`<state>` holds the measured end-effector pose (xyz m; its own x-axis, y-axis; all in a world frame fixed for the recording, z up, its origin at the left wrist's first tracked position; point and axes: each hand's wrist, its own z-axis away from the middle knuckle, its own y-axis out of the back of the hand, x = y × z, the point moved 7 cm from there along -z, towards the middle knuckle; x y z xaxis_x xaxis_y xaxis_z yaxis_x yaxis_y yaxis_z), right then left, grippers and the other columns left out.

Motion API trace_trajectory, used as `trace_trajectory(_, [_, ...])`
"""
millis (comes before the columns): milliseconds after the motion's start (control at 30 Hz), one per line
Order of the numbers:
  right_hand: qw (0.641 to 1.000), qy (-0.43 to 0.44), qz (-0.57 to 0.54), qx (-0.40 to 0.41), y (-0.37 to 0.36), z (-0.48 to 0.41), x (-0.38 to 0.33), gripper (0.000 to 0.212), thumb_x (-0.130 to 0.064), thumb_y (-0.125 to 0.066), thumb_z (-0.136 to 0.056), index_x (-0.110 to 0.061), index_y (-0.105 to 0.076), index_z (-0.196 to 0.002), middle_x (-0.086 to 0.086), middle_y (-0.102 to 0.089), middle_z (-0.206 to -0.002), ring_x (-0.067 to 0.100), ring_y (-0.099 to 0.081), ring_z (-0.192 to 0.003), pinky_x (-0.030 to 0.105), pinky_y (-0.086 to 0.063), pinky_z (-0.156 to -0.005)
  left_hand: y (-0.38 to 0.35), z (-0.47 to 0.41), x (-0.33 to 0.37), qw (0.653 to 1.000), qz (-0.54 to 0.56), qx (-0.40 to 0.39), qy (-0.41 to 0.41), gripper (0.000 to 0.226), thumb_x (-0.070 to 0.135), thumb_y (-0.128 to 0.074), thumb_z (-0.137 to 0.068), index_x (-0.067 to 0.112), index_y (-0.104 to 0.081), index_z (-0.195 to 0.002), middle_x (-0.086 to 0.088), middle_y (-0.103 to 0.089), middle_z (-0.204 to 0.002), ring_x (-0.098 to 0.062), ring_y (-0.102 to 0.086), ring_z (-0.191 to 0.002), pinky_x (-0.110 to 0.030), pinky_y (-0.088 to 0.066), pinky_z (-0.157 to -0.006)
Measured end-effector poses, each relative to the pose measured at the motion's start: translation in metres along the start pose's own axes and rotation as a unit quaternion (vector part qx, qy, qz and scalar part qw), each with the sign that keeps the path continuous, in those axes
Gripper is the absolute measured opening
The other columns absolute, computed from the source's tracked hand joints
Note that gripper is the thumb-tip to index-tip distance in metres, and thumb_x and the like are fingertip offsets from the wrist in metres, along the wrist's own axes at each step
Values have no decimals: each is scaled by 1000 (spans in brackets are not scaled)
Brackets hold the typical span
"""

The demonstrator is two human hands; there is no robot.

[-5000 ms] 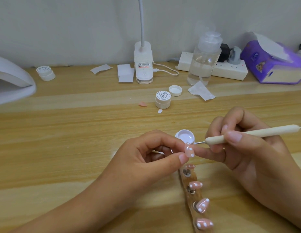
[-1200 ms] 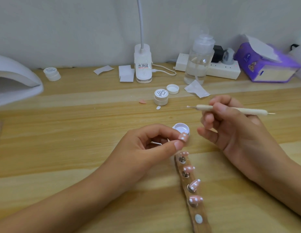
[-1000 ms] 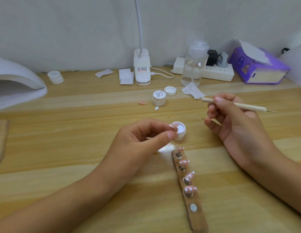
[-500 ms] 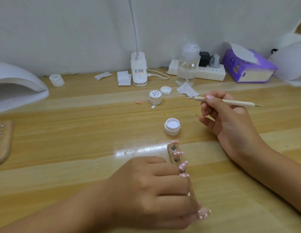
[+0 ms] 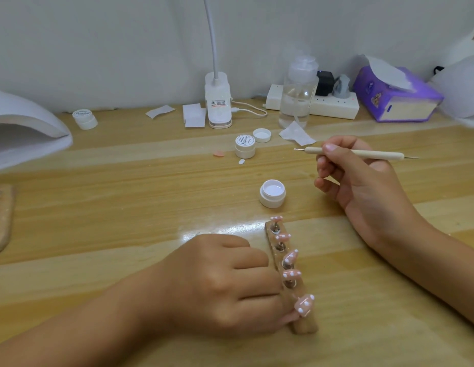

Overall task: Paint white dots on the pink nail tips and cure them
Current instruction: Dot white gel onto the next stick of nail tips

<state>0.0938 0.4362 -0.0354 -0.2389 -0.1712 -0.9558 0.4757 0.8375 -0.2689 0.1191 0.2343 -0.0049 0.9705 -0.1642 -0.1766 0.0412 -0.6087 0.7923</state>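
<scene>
Pinches the nearest dotted pink nail tip [image 5: 305,304] in the curled left hand [image 5: 220,284], low in the frame's centre, at the near end of the wooden holder strip [image 5: 306,325] on the bench [image 5: 124,207]. Grips the dotting tool [image 5: 368,154] in the right hand [image 5: 363,189], up to the right and well apart from that tip. Leaves the open white gel jar [image 5: 272,193] between both hands.

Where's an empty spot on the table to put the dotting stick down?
Bare wood stretches from the open jar left to the curing lamp, and right of the nail holder. The back edge is crowded: desk lamp base, bottle, power strip, tissue box.
</scene>
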Motion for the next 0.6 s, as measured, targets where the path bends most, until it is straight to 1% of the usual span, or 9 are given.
trace_trajectory(67, [1000, 0, -1, -2, -1, 0, -1, 19, -14, -58, -95, -25, -64, -81, -6, -62, -69, 5, -57, -64, 20, -51, -59, 0, 2, -4, 1000, 4, -6, -1, 21, 28, -73, -85, 18, -73, -66, 3, -41, -59, -16, -31, -55, -26, -26, -51])
trace_trajectory(167, [1000, -1, -5, 0, 0, 0, -1, 17, -14, -58, -95, -24, -63, -83, -6, -62, -69, 5, -57, -64, 19, -51, -59, -2, 7, -18, 999, 37, -13, 34, 18, 28, -74, -84, 18, -75, -70, 2, -47, -58, -17, -37, -52, -23, -29, -51])
trace_trajectory(267, [1000, -3, -6, 2, 1, 0, -1, 15, -13, -57, -95, -23, -62, -84, -6, -62, -68, 4, -57, -63, 19, -50, -58, -5, 9, -30, 995, 68, -16, 67, 12, 29, -75, -83, 19, -78, -77, 4, -49, -57, -14, -37, -52, -19, -24, -59])
trace_trajectory(400, [1000, -10, -4, 5, 1, -1, 1, 15, -14, -57, -95, -23, -62, -84, -7, -62, -68, 4, -57, -64, 18, -50, -59, -9, 9, -29, 993, 93, -24, 65, 13, 29, -72, -86, 20, -78, -80, 5, -52, -59, -14, -39, -53, -20, -29, -55])
trace_trajectory(500, [1000, -13, 2, 1, 0, 0, 1, 15, -14, -57, -95, -23, -62, -84, -7, -62, -68, 4, -57, -63, 18, -50, -59, -12, 8, -27, 991, 106, -36, 69, 14, 30, -70, -87, 20, -78, -83, 4, -54, -61, -14, -39, -55, -21, -29, -56])
trace_trajectory(600, [1000, -8, 9, -6, -1, 1, 1, 14, -13, -57, -94, -22, -61, -84, -7, -62, -68, 4, -57, -64, 18, -51, -59, -13, 7, -29, 989, 118, -44, 82, 15, 30, -70, -88, 20, -78, -81, 5, -53, -60, -14, -39, -54, -21, -31, -55])
